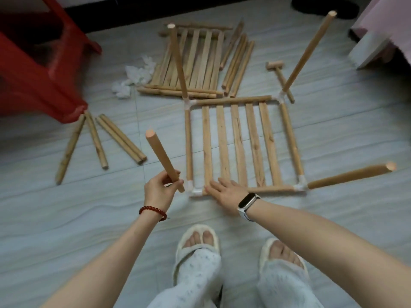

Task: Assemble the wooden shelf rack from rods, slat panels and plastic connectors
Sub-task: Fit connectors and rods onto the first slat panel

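Your two slippered feet [219, 247] sit nearest. Your left hand [159, 189] curls its fingers round one rod [163, 160] beside the near-left connector [195, 190]. Your right hand [226, 191], fingers spread flat, presses the five-slat panel [239, 144] on the floor; three rods stand from its corners.

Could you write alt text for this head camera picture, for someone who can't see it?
Seen from above, a person's left hand holds a wooden rod near the open corner connector of a slat panel frame on the floor, while the right hand presses flat on the frame. Three corners already carry upright rods; spare rods, another panel and a small wooden mallet lie around.
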A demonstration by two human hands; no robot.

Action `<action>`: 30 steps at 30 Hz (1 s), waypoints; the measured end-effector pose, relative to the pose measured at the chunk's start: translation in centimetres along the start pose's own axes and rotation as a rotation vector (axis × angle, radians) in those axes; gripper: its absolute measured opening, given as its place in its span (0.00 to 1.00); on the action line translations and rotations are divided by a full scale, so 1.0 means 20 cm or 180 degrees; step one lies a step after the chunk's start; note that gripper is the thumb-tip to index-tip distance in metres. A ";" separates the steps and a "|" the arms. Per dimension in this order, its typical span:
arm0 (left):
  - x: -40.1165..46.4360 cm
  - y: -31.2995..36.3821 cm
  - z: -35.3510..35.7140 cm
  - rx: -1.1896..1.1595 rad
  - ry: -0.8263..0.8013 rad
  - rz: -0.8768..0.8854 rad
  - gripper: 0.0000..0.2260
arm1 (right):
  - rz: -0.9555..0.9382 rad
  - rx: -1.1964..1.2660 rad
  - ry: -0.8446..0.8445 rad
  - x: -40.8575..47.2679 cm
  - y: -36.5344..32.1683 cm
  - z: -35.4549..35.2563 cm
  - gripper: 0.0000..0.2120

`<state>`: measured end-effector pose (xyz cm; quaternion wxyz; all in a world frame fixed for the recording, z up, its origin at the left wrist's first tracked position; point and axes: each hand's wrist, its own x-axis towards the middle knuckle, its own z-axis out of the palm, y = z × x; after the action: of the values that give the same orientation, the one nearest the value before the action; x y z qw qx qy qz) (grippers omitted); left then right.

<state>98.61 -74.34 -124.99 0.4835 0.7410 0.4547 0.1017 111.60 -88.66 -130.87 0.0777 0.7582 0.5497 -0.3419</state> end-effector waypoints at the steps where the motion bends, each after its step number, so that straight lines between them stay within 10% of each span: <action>1: 0.00 -0.02 -0.01 -0.0051 0.0000 -0.0018 0.07 | 0.0021 -0.0094 -0.0090 0.02 -0.01 0.02 0.26; 30: -0.07 -0.01 0.06 0.0623 -0.0029 0.0161 0.16 | 0.0023 0.0116 -0.0228 0.04 -0.01 0.03 0.38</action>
<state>98.34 -76.23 -125.41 0.4082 0.7964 0.4413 0.0656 111.31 -88.29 -131.74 0.0847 0.7488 0.5375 -0.3784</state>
